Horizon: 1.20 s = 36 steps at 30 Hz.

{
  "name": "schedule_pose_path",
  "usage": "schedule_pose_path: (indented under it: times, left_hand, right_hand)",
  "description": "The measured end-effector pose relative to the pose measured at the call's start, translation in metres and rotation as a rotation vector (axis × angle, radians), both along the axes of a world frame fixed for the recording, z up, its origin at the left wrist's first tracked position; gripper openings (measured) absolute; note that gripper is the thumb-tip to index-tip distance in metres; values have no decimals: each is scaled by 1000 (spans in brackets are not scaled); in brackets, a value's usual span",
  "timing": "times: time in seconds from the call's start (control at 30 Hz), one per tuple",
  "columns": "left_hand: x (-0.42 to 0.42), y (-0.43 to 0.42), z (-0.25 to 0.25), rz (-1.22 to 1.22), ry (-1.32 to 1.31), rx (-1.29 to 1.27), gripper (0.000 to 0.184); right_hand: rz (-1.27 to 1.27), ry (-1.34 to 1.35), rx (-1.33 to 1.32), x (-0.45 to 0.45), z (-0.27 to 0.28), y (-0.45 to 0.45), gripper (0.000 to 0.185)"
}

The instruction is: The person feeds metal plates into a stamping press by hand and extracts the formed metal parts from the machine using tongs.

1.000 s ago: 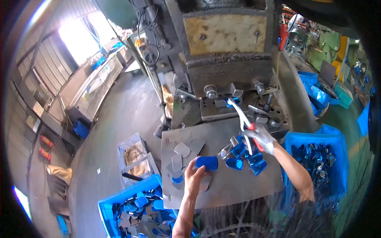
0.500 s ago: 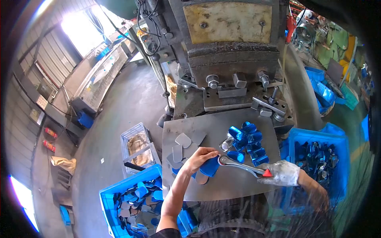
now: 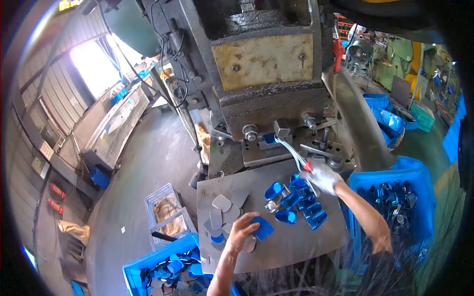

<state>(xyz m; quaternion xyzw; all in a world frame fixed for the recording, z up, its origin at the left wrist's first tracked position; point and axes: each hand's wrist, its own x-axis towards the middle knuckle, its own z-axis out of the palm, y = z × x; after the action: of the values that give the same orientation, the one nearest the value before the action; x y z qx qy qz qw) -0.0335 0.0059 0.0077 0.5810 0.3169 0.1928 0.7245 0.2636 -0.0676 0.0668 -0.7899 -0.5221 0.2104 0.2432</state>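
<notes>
My left hand (image 3: 242, 232) is bare and pinches a flat blue metal blank (image 3: 263, 228) above the steel plate. My right hand (image 3: 324, 178), in a pale glove, grips slim metal tongs (image 3: 295, 154) with a red part near the glove. The far end of the tongs reaches into the press, beside a blue piece (image 3: 269, 138) lying at the die (image 3: 256, 154). Bent, shiny blue metal parts (image 3: 298, 197) sit in a cluster on the plate, below my right hand. Grey flat blanks (image 3: 222, 203) lie left of them, near my left hand.
The press ram (image 3: 266, 106) with bolts hangs over the die. A blue bin (image 3: 425, 197) of formed parts stands right of the plate (image 3: 276, 254); another blue bin (image 3: 133, 271) with flat pieces is at lower left. A pale crate (image 3: 150, 207) stands on the floor.
My right hand has moved up and forward, taking the tongs into the press. A blue piece now shows at the die. My left hand still holds a blue blank; the view has shifted.
</notes>
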Motion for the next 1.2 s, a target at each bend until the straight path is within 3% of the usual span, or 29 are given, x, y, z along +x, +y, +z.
schedule_pose_path:
  times: [0.13,0.17,0.53,0.93,1.03,1.07,1.13,1.2]
  left_hand:
    - [-7,-18,1,5,-8,16,31]
    - [-9,-20,-1,-4,-24,21,31]
    - [-15,-29,-8,4,-60,-68,31]
    - [-19,-32,-5,14,-30,-48,30]
    - [-25,-33,3,79,-9,-40,30]
    - [-27,-33,2,107,-8,-47,30]
    - [-29,-31,-4,133,-48,-41,30]
    - [-25,-28,-3,161,-56,-50,28]
  right_hand:
    - [36,-58,56,19,-32,48,34]
    - [21,-178,18,4,-12,47,35]
    - [-47,-158,-6,23,-13,63,34]
    - [15,-426,37,32,13,63,28]
    - [-4,106,-137,33,39,56,25]
    - [-98,505,-104,33,32,49,20]
    - [-105,835,96,30,8,28,16]
    - [29,436,-131,17,19,3,28]
